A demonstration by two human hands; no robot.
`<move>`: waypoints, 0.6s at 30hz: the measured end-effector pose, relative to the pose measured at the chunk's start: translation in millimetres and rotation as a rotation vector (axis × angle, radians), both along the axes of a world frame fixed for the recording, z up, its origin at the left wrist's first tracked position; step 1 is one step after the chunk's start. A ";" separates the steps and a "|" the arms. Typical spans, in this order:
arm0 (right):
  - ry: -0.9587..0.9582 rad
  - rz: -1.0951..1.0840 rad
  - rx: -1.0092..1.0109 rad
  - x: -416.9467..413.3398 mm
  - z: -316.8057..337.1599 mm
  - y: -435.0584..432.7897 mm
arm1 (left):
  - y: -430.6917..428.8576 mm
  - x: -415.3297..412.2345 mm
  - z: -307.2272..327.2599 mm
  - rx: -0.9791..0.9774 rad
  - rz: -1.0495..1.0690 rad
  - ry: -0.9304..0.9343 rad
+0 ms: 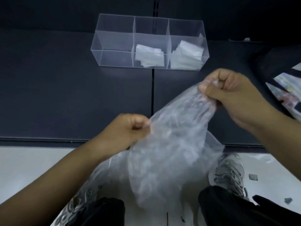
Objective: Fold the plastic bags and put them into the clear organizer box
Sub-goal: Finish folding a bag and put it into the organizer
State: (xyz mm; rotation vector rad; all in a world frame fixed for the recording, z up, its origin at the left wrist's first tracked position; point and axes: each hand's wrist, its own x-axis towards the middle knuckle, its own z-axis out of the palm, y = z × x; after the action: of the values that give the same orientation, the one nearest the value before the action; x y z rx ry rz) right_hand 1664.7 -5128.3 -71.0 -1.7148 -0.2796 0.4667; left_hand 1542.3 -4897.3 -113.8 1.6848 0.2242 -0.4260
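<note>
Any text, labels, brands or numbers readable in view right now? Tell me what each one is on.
No text can be read.
Printed item at the right edge: colourful print, too blurred to read.
Plastic bag: no lettering visible.
Organizer box: no label visible.

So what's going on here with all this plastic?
A person is holding a crumpled clear plastic bag in the air, pinching its top edge with the left hand and the right hand. It is not yet folded. Ahead on the dark table stands a clear three-compartment organizer box, with folded bags already in its middle and right compartments.
</note>
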 end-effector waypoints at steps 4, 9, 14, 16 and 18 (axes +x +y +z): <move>-0.024 -0.165 -0.123 17.2 -36.2 -12.3 | 32.3 17.9 -9.2 0.240 0.335 -0.070; -0.068 -0.128 -0.273 15.1 -66.2 -16.4 | 35.3 24.7 -11.8 0.563 0.446 -0.302; -0.045 -0.096 -0.338 13.1 -69.9 -17.3 | 1.3 25.8 -14.2 0.731 0.003 -0.235; -0.170 -0.133 -0.491 8.7 -65.2 -16.5 | -6.1 24.9 -16.3 0.755 0.034 -0.234; -0.420 -0.215 -0.587 -2.5 -50.9 -13.0 | -9.7 20.8 -18.3 0.655 0.124 -0.229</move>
State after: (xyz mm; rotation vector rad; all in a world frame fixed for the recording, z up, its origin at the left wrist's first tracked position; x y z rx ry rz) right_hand 1662.2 -5141.3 -121.9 -2.3879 -0.2686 0.0144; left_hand 1563.1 -4907.0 -132.0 2.3265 0.3193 -0.0564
